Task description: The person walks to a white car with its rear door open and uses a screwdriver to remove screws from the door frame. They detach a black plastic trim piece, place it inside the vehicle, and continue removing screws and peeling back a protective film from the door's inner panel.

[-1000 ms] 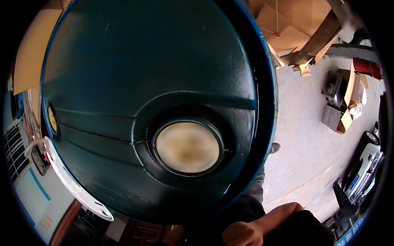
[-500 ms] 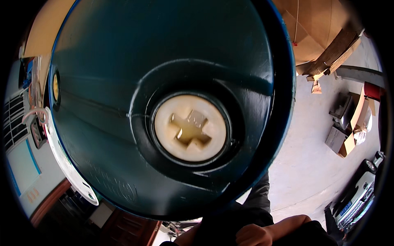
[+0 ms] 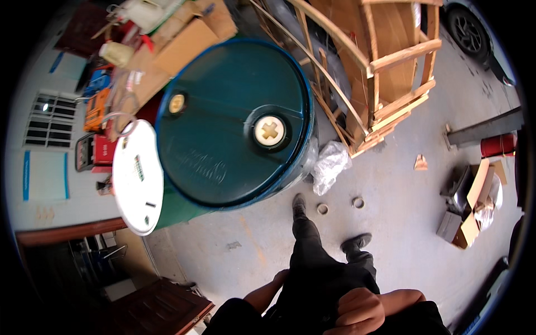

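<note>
Teal drum point(image 3: 234, 120) stands upright on the floor point(image 3: 391, 195), its cream bung point(image 3: 269, 130) seated in the top, untouched. Right hand point(image 3: 360, 310) is clenched, empty, well apart; left hand's point(image 3: 281, 275) fingers are hidden.

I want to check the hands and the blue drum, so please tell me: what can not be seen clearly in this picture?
- Left hand: hidden in the head view behind the person's dark trousers; only the forearm shows.
- Right hand: closed in a fist at the lower edge; whether it holds anything cannot be told.
- Drum: only its top with the cream cap shows; its side is mostly hidden below.
- Two rings on the floor: too small to identify.
</note>
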`<state>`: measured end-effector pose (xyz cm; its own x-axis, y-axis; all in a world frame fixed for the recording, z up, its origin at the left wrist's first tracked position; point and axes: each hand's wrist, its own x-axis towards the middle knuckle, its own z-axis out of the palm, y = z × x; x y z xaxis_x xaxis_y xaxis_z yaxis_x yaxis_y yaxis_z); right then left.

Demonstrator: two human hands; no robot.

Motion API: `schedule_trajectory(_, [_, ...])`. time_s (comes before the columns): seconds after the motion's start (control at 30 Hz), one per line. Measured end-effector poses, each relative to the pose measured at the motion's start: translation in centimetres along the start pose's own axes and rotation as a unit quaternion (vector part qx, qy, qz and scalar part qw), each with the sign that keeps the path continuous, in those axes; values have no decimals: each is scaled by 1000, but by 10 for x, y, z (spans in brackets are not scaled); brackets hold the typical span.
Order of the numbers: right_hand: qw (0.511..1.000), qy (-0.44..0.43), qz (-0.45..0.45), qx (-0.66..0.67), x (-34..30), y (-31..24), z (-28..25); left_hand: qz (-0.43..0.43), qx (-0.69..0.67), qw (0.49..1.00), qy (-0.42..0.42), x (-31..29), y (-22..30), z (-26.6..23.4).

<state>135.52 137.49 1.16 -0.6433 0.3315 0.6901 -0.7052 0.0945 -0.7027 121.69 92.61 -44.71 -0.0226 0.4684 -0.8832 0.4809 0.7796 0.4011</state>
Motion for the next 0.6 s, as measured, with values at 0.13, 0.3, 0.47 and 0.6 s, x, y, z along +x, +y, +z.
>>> schedule_trajectory(0.13, [990, -110, -62, -54, -22, -94, 6, -44, 125, 989, 62, 22, 99, -29])
schedule_trajectory(0.3, [970, -175, -133, -106, -61, -201, 4, -61, 142, 979, 135, -9, 201, -27])
schedule_trajectory(0.47, [957, -159, -188, -155, -115, -274, 4, -59, 127, 979, 148, -17, 254, -1])
schedule_trajectory(0.6, [953, -140, -204, -177, -149, -313, 5, -34, 155, 973, 167, -22, 293, 15])
